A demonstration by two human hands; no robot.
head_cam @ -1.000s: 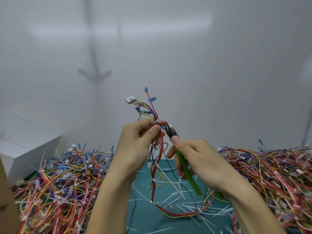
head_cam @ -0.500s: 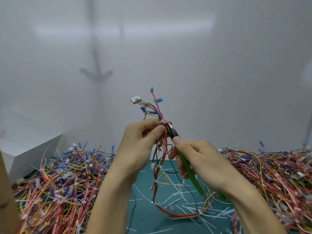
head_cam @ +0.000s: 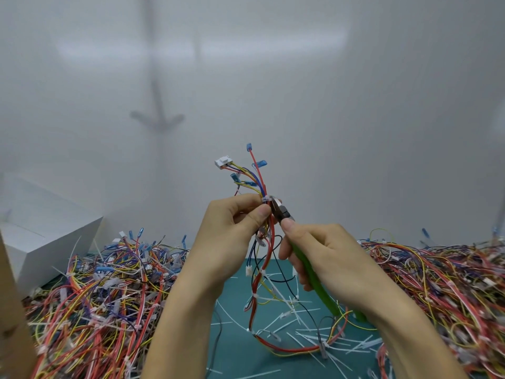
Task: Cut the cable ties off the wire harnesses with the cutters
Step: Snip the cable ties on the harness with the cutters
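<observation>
Both forearms raised, hands close together. Left hand (head_cam: 232, 231) curled, thumb and fingers pinching wire harness (head_cam: 261, 188). Right hand (head_cam: 325, 258) wrapped round cutters (head_cam: 282, 214), thumb forward.

Bright, diffuse light w/ glare band + faint shadow on wall (head_cam: 355, 105), wire pile (head_cam: 451, 283) blurred, edges fisheye-bent.

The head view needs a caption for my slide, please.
Left hand holds a wire harness; right hand holds green-handled cutters at its white cable tie.
</observation>
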